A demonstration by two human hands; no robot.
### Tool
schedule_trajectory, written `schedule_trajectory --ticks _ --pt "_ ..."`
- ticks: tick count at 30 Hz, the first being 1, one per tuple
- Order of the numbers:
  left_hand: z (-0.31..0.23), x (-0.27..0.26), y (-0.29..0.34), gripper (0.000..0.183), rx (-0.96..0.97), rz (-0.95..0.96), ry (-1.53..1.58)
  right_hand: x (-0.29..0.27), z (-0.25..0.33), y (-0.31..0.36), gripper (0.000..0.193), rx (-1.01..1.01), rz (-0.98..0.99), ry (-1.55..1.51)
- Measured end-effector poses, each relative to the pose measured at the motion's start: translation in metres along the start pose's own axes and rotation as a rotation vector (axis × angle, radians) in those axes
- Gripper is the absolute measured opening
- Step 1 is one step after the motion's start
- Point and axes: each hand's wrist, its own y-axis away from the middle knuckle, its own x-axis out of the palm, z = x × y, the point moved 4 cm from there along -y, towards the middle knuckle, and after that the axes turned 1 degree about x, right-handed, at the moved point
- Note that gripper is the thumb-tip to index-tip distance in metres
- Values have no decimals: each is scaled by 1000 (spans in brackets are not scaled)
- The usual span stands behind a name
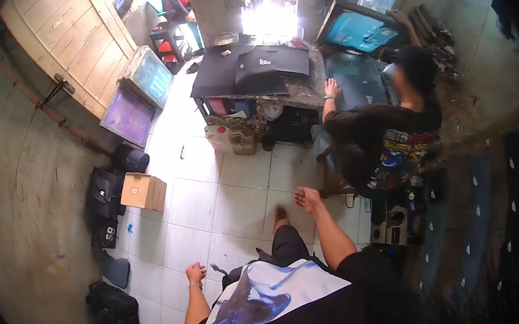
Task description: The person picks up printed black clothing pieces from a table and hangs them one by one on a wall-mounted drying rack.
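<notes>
My left hand (196, 273) hangs low over the tiled floor beside my body, with its fingers curled in and nothing visible in them. Farther forward and to the right, my right hand (307, 199) is held out above the floor with its fingers apart, holding nothing. It is nearest to the co-worker (388, 131) in a dark printed shirt, whose own hand rests on a dark sheet (361, 86) on the worktable. Neither of my hands touches any object. One of my feet (281, 214) shows ahead on the tiles.
The worktable (306, 92) ahead carries several black sheets (257, 68). Jerrycans (243, 140) stand beneath it. A teal framed screen (362, 30) leans at its right. Along the left wall are a cardboard box (142, 191), black bags (114, 306) and a purple framed screen (127, 118). Dark marked strips (466, 236) lie right.
</notes>
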Motion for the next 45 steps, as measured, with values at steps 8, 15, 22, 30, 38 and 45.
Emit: schedule_trajectory --ticks 8,15,22,30,38,45 --pt "-15 43 -53 25 592 264 -1309 186 159 -217 35 -21 155 -187" --pt "-154 53 -38 26 31 68 -713 255 243 -383 29 -24 -98 -486" --pt "-317 114 -93 25 -73 44 -448 295 325 -380 11 -23 -562 -329" --pt "-587 273 -233 25 289 303 -180 456 463 -147 11 -1135 107 563" --pt "-686 442 -285 56 -138 1308 337 465 520 -46 3 -890 -60 452" --pt "-684 445 -232 44 -49 1553 25 405 493 -48 5 -645 -37 81"
